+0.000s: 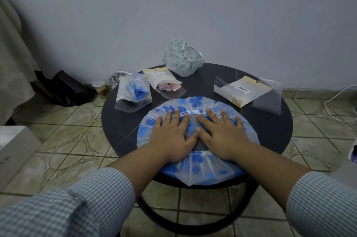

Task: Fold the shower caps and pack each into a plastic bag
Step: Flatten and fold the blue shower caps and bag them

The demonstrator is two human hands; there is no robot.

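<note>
**Blue cap pressed flat before the first fold**

While both palms bear down on it, the blue-flowered shower cap (195,167) lies spread on the near half of the round black table (119,120), its near edge hanging a little over the rim; the left hand (172,134) and the right hand (222,134) rest side by side on it, fingers straight and spread, grasping nothing; this looks like flattening the cap and pushing out air so that it will fold cleanly.

Behind the hands, on the left, a bagged blue cap (133,92) and a bagged pink cap (166,84) lie already packed; a green-patterned cap (182,57) sits bunched at the far edge, not yet folded; to the right an empty plastic bag (243,90) waits within reach, with a loose clear bag (268,93) partly overlapping it.

Nothing lies on the cap itself; the packed bags sit just beyond its far edge, so a fold away from the person may brush them.
</note>
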